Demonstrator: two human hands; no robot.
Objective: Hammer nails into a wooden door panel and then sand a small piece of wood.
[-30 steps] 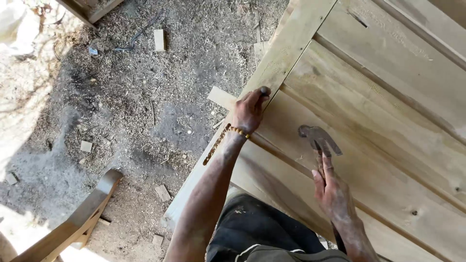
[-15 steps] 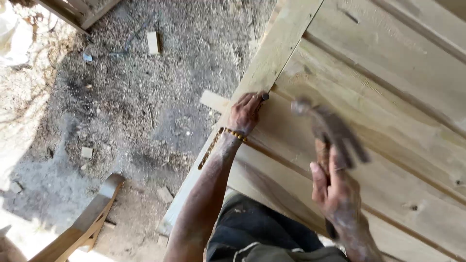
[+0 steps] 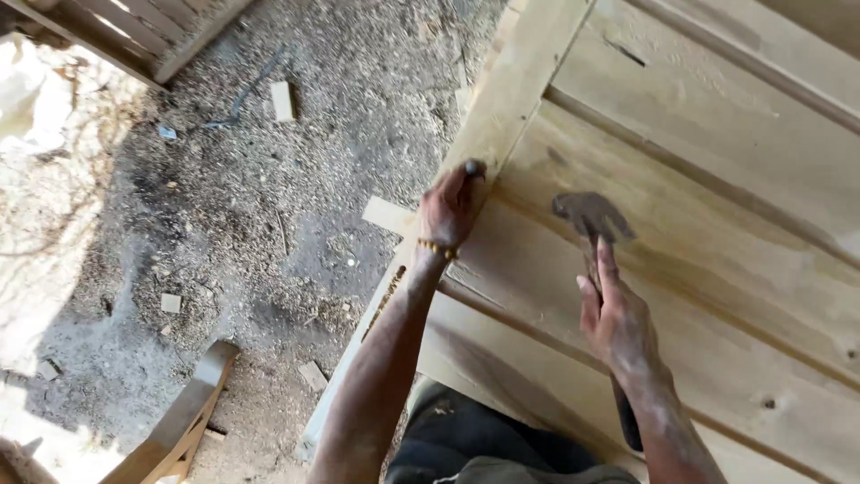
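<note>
Pale wooden panelled door (image 3: 717, 179): our left hand (image 3: 448, 208) pinches a dark punch (image 3: 472, 167) against its frame; our right hand (image 3: 618, 324) grips a raised claw hammer (image 3: 591, 215), the strike not yet landed.

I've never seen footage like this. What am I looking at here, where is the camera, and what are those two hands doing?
The camera sits on a person's head and looks down, so both arms are that person's own; there is no machine. The left hand holds a small dark tool, probably a punch or chisel, upright against the frame of a pale wooden door panel. The right hand grips a claw hammer, its head raised over the boards. A beaded bracelet circles the left wrist. Left of the panel lies the ground, covered in sawdust and small wood offcuts.
</note>
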